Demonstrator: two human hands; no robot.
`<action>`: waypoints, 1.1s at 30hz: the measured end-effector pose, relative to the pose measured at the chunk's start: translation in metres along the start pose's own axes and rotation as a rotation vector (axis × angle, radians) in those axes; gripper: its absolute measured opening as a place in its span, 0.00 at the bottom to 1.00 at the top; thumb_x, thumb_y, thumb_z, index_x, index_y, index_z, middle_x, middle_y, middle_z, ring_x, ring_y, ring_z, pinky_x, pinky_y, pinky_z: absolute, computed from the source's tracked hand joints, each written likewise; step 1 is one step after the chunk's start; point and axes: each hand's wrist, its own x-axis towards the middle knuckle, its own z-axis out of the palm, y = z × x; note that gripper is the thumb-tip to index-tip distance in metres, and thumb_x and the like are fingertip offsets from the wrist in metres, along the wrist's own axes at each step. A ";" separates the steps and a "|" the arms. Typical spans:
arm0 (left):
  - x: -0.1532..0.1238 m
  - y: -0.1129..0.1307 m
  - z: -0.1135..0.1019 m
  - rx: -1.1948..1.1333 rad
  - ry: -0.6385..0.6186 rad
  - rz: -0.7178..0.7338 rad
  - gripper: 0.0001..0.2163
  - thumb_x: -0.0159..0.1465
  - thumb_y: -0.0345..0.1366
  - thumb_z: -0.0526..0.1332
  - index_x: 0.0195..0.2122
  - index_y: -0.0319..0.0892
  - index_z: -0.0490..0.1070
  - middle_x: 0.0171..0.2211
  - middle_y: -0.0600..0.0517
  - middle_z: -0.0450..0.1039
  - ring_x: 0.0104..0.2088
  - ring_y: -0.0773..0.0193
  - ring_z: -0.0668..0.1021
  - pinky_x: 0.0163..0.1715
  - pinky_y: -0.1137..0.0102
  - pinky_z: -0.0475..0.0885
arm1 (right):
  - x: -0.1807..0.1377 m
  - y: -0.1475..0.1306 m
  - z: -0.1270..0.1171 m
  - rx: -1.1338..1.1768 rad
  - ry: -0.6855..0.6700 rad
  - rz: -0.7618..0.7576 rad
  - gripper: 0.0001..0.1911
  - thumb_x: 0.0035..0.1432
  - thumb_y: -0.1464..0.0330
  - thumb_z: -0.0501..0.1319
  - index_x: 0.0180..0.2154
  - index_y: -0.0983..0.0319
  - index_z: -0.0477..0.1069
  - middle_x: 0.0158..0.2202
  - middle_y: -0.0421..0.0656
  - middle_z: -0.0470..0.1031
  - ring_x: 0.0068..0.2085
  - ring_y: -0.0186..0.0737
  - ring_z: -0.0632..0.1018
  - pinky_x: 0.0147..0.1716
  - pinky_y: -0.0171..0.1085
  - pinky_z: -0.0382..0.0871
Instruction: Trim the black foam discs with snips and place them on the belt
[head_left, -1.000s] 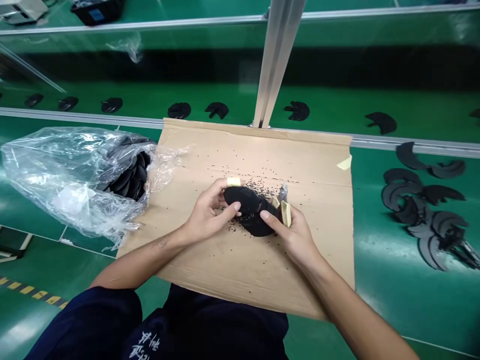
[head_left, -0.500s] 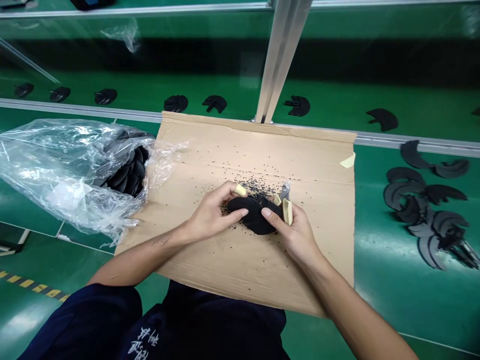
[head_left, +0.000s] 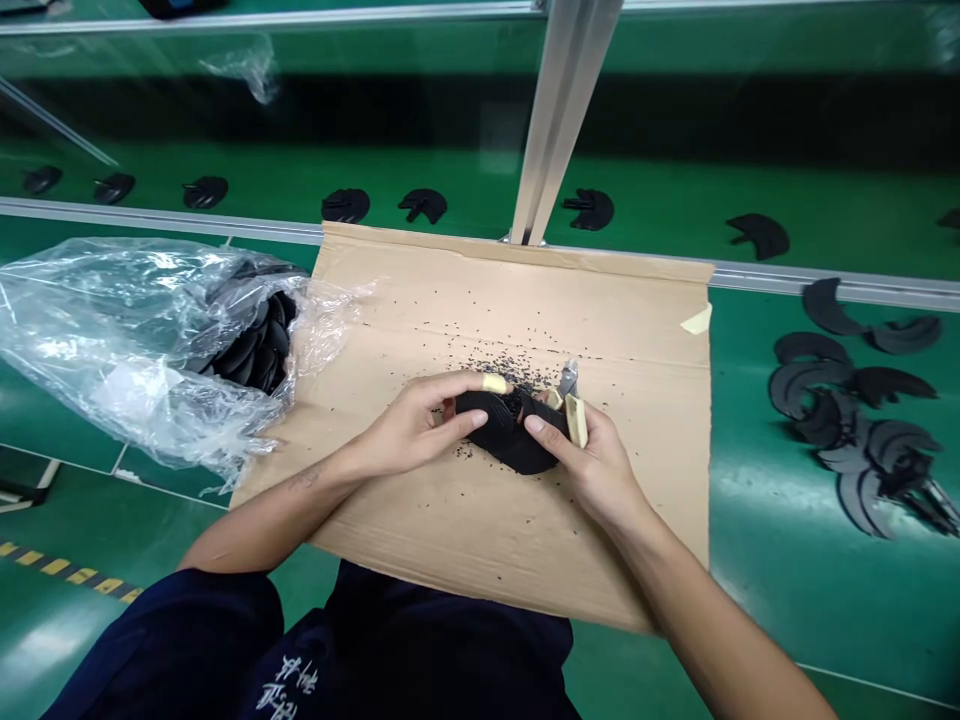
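A flat black crescent-shaped part (head_left: 525, 457) is held low over the cardboard between both hands. My left hand (head_left: 421, 425) grips its left end, thumb on top and the yellow-wrapped index finger stretched along the far edge. My right hand (head_left: 592, 460) pinches the right end under its thumb. That same hand also keeps a pair of cutting nippers (head_left: 574, 410) with pale yellow handles, jaws pointing away from me. Small black scraps (head_left: 510, 370) lie thickly just beyond the part; the fingers beneath it are hidden.
The cardboard sheet (head_left: 450, 530) covers the middle of the green bench. At left lies a clear plastic bag (head_left: 97, 330) of black parts (head_left: 259, 345). Loose crescent parts (head_left: 900, 445) are heaped at right. A metal post (head_left: 559, 130) rises at the back, before glossy green panels.
My left index finger has straightened and reached rightward along the part's far edge. The left thumb has slid slightly left. My right hand keeps its hold on the part and the nippers.
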 end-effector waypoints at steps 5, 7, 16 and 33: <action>0.000 -0.003 0.004 0.148 -0.013 0.074 0.13 0.67 0.35 0.65 0.52 0.44 0.73 0.36 0.51 0.77 0.28 0.69 0.74 0.28 0.73 0.71 | -0.001 -0.002 0.002 -0.058 -0.075 -0.030 0.22 0.49 0.50 0.73 0.35 0.59 0.74 0.31 0.39 0.73 0.33 0.38 0.72 0.35 0.38 0.71; 0.001 -0.004 0.004 0.193 -0.019 0.149 0.11 0.68 0.35 0.64 0.51 0.44 0.75 0.38 0.50 0.77 0.32 0.67 0.75 0.33 0.71 0.74 | -0.001 -0.002 0.003 -0.077 -0.099 -0.048 0.22 0.49 0.49 0.73 0.35 0.59 0.74 0.30 0.39 0.72 0.32 0.38 0.71 0.35 0.38 0.70; 0.002 -0.013 0.007 -0.177 0.244 0.018 0.08 0.69 0.38 0.64 0.48 0.45 0.72 0.43 0.50 0.75 0.40 0.66 0.79 0.39 0.71 0.77 | 0.000 0.004 0.000 0.009 0.030 0.004 0.25 0.48 0.51 0.74 0.41 0.59 0.74 0.40 0.43 0.76 0.42 0.44 0.76 0.43 0.42 0.74; -0.004 -0.005 0.020 -0.152 0.307 0.006 0.11 0.67 0.40 0.66 0.46 0.46 0.66 0.35 0.55 0.72 0.33 0.70 0.78 0.32 0.76 0.76 | -0.002 0.006 0.005 0.009 0.019 0.005 0.25 0.48 0.49 0.74 0.39 0.58 0.74 0.38 0.43 0.77 0.40 0.44 0.77 0.43 0.42 0.75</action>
